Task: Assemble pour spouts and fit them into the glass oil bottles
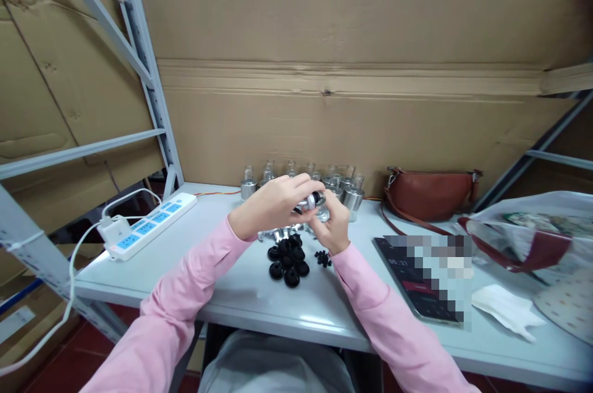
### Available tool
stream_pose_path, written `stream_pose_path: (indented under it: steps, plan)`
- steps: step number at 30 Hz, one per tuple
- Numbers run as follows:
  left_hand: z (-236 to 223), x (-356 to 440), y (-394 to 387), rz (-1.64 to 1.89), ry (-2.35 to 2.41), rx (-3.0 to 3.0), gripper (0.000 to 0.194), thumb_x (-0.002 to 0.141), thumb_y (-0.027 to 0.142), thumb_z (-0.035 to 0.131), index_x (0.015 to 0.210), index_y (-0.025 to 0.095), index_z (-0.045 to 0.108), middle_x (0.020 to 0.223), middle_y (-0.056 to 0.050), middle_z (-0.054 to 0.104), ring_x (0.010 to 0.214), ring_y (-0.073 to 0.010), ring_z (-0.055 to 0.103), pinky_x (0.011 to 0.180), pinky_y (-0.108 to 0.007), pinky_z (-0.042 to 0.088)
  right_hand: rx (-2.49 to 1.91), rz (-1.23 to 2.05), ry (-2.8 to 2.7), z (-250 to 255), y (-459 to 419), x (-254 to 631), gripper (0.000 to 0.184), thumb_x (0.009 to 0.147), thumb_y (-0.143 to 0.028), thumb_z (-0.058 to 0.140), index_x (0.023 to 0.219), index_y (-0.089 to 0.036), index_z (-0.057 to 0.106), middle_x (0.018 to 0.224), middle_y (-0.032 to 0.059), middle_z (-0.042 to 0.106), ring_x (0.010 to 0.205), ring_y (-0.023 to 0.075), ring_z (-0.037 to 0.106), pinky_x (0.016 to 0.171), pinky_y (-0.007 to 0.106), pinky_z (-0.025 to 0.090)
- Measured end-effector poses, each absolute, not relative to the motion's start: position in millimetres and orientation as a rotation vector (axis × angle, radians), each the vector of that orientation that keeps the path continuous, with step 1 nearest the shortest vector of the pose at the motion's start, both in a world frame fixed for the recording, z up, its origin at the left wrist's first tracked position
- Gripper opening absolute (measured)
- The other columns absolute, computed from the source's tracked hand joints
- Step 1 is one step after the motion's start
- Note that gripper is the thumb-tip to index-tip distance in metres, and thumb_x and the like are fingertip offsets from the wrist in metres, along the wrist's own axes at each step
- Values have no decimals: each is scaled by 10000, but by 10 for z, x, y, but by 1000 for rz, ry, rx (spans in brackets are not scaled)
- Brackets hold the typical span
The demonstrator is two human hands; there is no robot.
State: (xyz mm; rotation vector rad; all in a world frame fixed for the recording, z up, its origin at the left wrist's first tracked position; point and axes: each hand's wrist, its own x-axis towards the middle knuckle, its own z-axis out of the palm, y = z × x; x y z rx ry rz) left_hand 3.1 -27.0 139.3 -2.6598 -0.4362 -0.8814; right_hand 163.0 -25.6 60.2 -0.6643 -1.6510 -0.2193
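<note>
My left hand (pixel 278 196) is closed, fingers curled over a small piece with a silver body and a black ring (pixel 317 198). Meeting it from the right, my right hand (pixel 335 225) is closed around a clear glass bottle (pixel 323 214). The two pieces touch or overlap between my fingers; how they join is hidden. Below my hands lies a cluster of round black caps (pixel 288 259). Beside it is a small heap of tiny black parts (pixel 323 258). Shiny silver parts (pixel 280 233) show partly under my left hand. Several glass bottles with silver lower parts (pixel 353 196) stand behind.
A white power strip (pixel 152 226) with plugged-in cables lies at the left. To the right are a phone (pixel 417 282), a brown bag (pixel 428 195), a white tissue (pixel 504 306) and a clear plastic bag (pixel 556 220). Cardboard (pixel 352 28) walls the back of the table.
</note>
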Motion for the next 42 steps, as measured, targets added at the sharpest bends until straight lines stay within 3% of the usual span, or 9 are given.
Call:
stream_pose_path:
  steps: [7,11,17,19,23,26,31,42]
  plan:
    - [1416,-40,-166,-990,-353,-2843,171,863,212,491,1020,153,523,991,-77,576,853,-144,586,734,-240,472,-712,-200,-1656,593,-224,1566,183,872,-320,476,997,-190,506,894,57,598,792,191,579,688,310,486]
    - [1412,-38,-156,-1141,-400,-2898,187,811,246,583,968,154,537,966,-69,601,879,-154,586,769,-260,478,-757,-218,-1668,546,-166,1531,261,891,-374,440,1083,-199,468,948,73,589,841,202,590,710,330,502]
    - [1434,-29,-153,-1236,-440,-2921,196,795,240,616,963,156,560,923,-40,640,828,-122,600,751,-228,469,-675,-209,-1711,474,-123,1511,703,797,-404,595,1350,-201,211,1232,157,458,1115,266,508,872,426,482]
    - [1501,-138,-105,-1385,-569,-2870,220,784,286,631,940,145,566,884,-32,641,779,-111,594,719,-215,464,-609,-175,-1723,480,-122,1534,771,786,-365,615,1376,-221,139,1253,158,426,1150,268,479,915,458,458]
    - [1643,-508,89,-1644,-994,-2677,289,743,359,644,908,136,565,868,-28,632,731,-108,573,673,-213,450,-633,-164,-1568,499,-94,1625,598,831,-289,543,1337,-262,226,1192,127,436,1081,240,509,881,457,471]
    - [1646,-756,308,-1551,-1134,-2736,319,701,361,658,904,129,573,875,-37,631,735,-119,566,682,-227,442,-700,-149,-1491,500,-68,1676,508,843,-268,515,1300,-263,294,1151,114,454,1011,220,531,808,414,498]
    - [1447,-922,718,-1427,-1330,-2725,309,655,334,656,880,135,587,788,-22,619,697,-121,545,664,-227,425,-738,-150,-1504,503,-80,1677,462,845,-250,502,1274,-254,329,1140,114,458,988,210,540,770,385,506]
    - [902,-811,1257,-1366,-1388,-2708,292,674,284,641,921,145,573,817,-9,619,714,-110,527,684,-199,397,-745,-153,-1542,530,-123,1699,396,838,-230,507,1218,-235,398,1135,106,443,944,202,538,738,376,499]
